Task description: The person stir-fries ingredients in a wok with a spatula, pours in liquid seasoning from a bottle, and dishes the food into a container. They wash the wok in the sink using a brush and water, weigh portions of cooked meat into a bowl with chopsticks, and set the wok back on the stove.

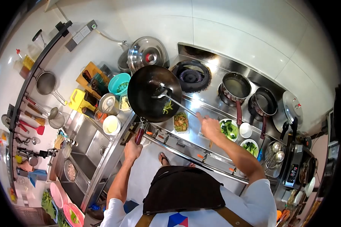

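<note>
My left hand (132, 150) is closed round the dark red handle of a black wok (147, 85), which is held up left of the bare burner (191, 76). In my right hand (209, 126) is the shaft of a metal spatula (182, 106), its head inside the wok. A few yellow-green strips (167, 107) lie on the wok's lower right side. Just below the wok's right edge, a clear container (181, 122) of food stands on the steel counter. Right of my right hand are two plates of green vegetables (229, 129) and a small white bowl (245, 130).
Two dark pots (235, 86) stand on the stove at the right, handles toward me. A teal bowl (119, 84), a yellow jug (77, 100) and a white tub (111, 125) are left of the wok. The sink (88, 138) is further left. A steel rail (193, 157) runs along the stove front.
</note>
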The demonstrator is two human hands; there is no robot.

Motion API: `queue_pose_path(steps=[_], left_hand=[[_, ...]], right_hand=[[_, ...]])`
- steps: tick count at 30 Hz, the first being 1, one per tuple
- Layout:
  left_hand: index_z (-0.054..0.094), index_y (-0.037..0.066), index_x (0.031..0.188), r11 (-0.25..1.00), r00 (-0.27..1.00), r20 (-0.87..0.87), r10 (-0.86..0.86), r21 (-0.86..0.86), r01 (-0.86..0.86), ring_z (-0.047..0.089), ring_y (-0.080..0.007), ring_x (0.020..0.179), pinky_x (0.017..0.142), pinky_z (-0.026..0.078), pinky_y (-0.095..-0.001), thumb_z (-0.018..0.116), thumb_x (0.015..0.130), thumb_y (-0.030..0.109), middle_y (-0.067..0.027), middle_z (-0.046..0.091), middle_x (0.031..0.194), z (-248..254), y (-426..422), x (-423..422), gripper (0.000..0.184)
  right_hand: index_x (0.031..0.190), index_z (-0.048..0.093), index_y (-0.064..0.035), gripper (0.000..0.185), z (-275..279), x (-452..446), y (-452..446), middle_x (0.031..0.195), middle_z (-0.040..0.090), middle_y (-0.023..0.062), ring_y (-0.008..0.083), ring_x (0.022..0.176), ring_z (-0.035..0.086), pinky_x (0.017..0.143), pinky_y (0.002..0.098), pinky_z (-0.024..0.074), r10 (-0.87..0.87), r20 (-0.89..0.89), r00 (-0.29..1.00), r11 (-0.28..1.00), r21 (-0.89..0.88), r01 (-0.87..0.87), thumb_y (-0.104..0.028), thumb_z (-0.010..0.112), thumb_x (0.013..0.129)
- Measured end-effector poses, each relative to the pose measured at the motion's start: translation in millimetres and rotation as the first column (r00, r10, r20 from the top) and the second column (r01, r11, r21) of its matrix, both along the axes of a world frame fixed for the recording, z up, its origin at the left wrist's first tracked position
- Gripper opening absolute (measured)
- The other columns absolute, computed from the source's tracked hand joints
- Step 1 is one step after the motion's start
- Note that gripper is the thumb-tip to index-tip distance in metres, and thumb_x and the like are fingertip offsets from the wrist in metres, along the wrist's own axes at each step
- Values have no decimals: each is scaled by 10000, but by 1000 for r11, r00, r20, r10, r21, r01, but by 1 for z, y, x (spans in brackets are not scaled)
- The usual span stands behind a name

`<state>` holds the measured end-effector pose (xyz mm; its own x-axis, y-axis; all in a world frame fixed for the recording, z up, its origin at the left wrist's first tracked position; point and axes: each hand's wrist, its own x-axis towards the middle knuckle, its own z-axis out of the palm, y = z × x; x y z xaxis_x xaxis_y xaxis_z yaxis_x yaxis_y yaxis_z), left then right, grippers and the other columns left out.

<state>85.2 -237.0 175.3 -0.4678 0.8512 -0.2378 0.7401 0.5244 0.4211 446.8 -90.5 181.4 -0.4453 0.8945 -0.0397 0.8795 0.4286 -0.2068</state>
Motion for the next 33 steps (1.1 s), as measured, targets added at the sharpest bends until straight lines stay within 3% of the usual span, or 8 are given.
queue_pose_path(steps=[6, 12, 18, 21, 33], left_hand=[[634, 51, 1129, 1000, 996, -89, 25, 16, -23, 676, -438, 877, 809, 517, -522, 622, 755, 170, -266, 693, 903, -11, -11, 8, 393], [629, 68, 1074, 997, 986, -146, 79, 17, -77, 673, -448, 824, 776, 520, -538, 612, 782, 199, -252, 696, 848, -33, -30, 36, 321], [613, 101, 1033, 994, 986, -129, 105, 52, -99, 661, -456, 778, 732, 509, -549, 641, 790, 183, -235, 687, 792, -56, -49, 64, 259], [580, 97, 1030, 991, 986, -108, 125, 49, -121, 657, -464, 778, 717, 504, -552, 633, 806, 180, -241, 687, 804, -58, -53, 74, 244], [557, 75, 991, 986, 976, -142, 166, 56, -160, 658, -460, 757, 710, 506, -557, 634, 806, 172, -241, 683, 780, -78, -56, 79, 222]], right_hand=[[1372, 593, -215, 609, 27, 64, 30, 893, 712, 200, 348, 806, 703, 683, 472, 552, 148, 149, 978, 988, -73, -138, -21, 558, 796], [1366, 599, -259, 542, 33, 95, 46, 881, 706, 185, 362, 811, 687, 708, 465, 530, 222, 148, 964, 975, -64, -214, -85, 564, 854], [1374, 594, -278, 497, 42, 107, 46, 961, 708, 180, 345, 894, 687, 758, 460, 520, 215, 210, 954, 972, -138, -189, -134, 562, 900], [1290, 662, -232, 456, 36, 116, 50, 965, 711, 173, 365, 889, 670, 782, 470, 522, 214, 165, 963, 973, -118, -196, -115, 612, 851], [1266, 675, -238, 464, 41, 128, 46, 908, 711, 140, 344, 869, 671, 757, 458, 532, 226, 207, 952, 971, -124, -204, -101, 595, 830]])
